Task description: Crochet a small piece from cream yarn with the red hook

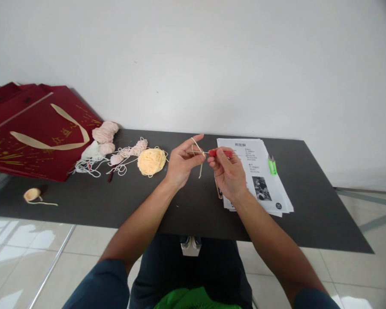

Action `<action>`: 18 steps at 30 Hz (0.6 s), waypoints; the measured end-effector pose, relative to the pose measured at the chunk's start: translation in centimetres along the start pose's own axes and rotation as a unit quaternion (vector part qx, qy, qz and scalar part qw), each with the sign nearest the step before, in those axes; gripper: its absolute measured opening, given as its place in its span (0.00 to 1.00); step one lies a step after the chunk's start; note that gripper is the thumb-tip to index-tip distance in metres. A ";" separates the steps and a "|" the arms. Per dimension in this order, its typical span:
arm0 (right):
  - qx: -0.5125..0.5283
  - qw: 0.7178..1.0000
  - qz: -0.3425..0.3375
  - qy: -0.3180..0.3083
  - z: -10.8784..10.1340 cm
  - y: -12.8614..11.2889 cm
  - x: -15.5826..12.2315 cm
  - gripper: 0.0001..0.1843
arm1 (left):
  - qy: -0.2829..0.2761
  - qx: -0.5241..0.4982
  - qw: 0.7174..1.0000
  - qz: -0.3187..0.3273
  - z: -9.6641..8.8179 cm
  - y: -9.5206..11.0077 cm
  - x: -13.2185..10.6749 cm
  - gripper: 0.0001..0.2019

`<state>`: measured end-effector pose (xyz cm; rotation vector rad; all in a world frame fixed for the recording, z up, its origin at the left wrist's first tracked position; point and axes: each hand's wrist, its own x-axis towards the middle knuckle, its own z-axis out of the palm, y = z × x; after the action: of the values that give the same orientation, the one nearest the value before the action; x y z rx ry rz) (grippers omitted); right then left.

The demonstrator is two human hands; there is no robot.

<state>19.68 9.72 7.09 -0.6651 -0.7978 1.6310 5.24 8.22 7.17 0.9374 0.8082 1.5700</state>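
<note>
My right hand grips the red handle of a crochet hook, its thin metal shaft pointing left. My left hand is raised with the index finger stretched out, thumb and fingers pinching pale yellow yarn. A strand runs over the left index finger and meets the hook's shaft between the two hands. A short tail hangs below the left thumb. Just left of that hand sits a ball of yellow yarn on the dark table. The hook's tip is too small to make out.
Printed sheets lie under my right hand, with green snips on their right edge. Pink yarn, white yarn and a red gift bag are at left. A small cream crocheted piece lies near the front edge.
</note>
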 end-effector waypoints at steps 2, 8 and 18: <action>-0.002 1.000 -0.002 -0.003 0.0 0.0 0.0 0.11 | 0.002 0.013 1.000 0.005 0.0 -0.1 0.0 0.28; -0.013 1.000 -0.010 -0.006 0.0 0.1 0.0 0.11 | -0.002 0.052 0.999 0.009 0.0 -0.1 -0.2 0.27; -0.004 1.000 -0.008 -0.008 0.2 -0.1 -0.1 0.12 | -0.005 0.095 0.995 0.030 0.1 -0.4 -0.2 0.31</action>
<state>19.58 9.65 7.29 -0.6506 -0.8192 1.6208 5.53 8.09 6.82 1.1136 0.9430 1.5577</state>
